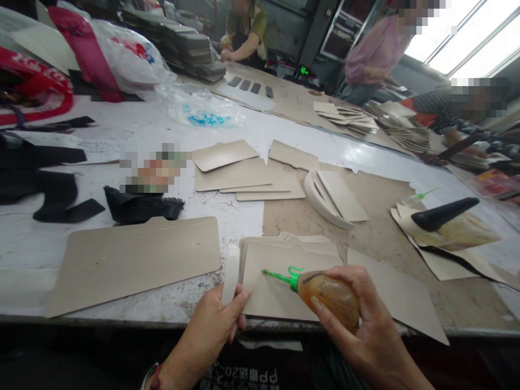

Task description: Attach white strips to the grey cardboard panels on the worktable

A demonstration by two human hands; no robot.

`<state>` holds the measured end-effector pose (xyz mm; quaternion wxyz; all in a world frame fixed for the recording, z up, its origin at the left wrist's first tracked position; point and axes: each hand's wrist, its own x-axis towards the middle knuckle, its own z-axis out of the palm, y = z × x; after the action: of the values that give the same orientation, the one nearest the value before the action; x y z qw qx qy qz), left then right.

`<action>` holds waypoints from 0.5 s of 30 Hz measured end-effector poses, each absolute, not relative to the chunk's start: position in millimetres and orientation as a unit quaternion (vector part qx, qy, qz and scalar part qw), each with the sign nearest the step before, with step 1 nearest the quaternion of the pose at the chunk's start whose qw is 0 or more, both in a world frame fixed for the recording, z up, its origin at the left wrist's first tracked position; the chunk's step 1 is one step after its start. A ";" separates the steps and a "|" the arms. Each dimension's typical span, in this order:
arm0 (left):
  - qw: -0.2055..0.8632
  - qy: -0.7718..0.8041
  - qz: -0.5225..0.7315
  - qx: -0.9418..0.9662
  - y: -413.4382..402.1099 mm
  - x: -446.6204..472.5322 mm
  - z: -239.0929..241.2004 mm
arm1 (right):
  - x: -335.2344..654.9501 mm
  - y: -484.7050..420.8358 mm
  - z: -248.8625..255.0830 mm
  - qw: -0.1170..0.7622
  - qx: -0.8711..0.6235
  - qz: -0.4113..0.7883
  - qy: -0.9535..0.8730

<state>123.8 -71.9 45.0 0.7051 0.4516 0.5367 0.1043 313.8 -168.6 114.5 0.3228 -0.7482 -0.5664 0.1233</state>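
Observation:
My right hand (pixel 357 319) grips an amber glue bottle (pixel 329 295) with a green nozzle whose tip rests on the top sheet of a stack of beige card pieces (pixel 276 271) at the table's near edge. My left hand (pixel 215 327) pinches a white stick-like tool (pixel 231 273) upright at the stack's left edge.
A large beige card (pixel 134 260) lies to the left. More beige cards (pixel 247 173) and a curled bundle (pixel 329 197) sit mid-table. A black cone tool (pixel 442 213) rests on cards at right. Black fabric (pixel 138 206) and plastic bags (pixel 122 54) lie left. Three other people work at the far side.

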 end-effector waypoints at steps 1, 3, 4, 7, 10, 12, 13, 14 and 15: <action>0.705 0.536 0.105 0.452 -72.3 123.5 44.2 | 311.3 -167.1 114.5 0.327 -0.743 0.128 -0.570; 0.704 0.536 0.108 0.453 -73.4 122.8 41.1 | 307.7 -168.1 115.4 0.337 -0.741 0.140 -0.564; 0.703 0.537 0.110 0.454 -74.0 122.4 39.3 | 307.1 -171.0 116.2 0.342 -0.747 0.147 -0.551; 0.698 0.544 0.117 0.452 -76.5 120.5 34.9 | 313.1 -189.2 120.0 0.356 -0.793 0.176 -0.461; 0.679 0.566 0.144 0.444 -79.7 117.3 34.2 | 328.9 -215.1 125.3 0.352 -0.853 0.175 -0.343; 0.662 0.589 0.170 0.431 -81.7 114.7 34.2 | 341.2 -231.2 128.5 0.346 -0.882 0.141 -0.289; 0.654 0.601 0.181 0.422 -82.6 113.5 34.0 | 346.9 -237.9 129.7 0.343 -0.891 0.119 -0.273; 0.646 0.612 0.187 0.416 -83.3 112.5 33.6 | 352.1 -243.3 130.3 0.341 -0.897 0.098 -0.263; 0.637 0.619 0.187 0.419 -83.9 111.6 33.0 | 356.6 -247.5 130.2 0.338 -0.901 0.081 -0.258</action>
<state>111.6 -83.9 33.0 0.6375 0.4191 0.6190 0.1866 356.6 -247.5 130.2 0.3384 -0.9012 -0.2585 0.0805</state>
